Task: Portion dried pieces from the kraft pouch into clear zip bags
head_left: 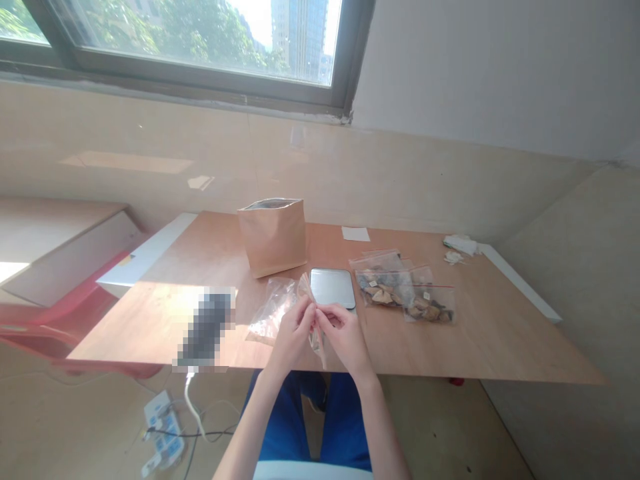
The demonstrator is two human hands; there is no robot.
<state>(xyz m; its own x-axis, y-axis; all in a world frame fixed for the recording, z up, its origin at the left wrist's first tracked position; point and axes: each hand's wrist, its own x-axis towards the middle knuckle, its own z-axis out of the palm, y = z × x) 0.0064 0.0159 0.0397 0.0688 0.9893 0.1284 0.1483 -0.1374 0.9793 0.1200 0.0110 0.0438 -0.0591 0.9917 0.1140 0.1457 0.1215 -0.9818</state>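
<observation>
My left hand (295, 328) and my right hand (341, 331) meet above the near table edge, both pinched on a small clear plastic bag (308, 292) held upright between them. Just behind the hands lies a small flat scale (332, 288) with a shiny top. To the left of the hands a pile of empty clear bags (270, 312) lies flat. Right of the scale lie two filled clear bags (405, 293) holding brownish dried pieces. A brown paper bag (273, 235) stands open behind the scale.
The work surface is a wooden board (500, 340) against a tiled wall. A blurred dark device (205, 327) with a white cable lies at the left front. A white paper slip (355, 233) and crumpled white bits (457, 247) lie at the back. A power strip (163, 430) lies on the floor.
</observation>
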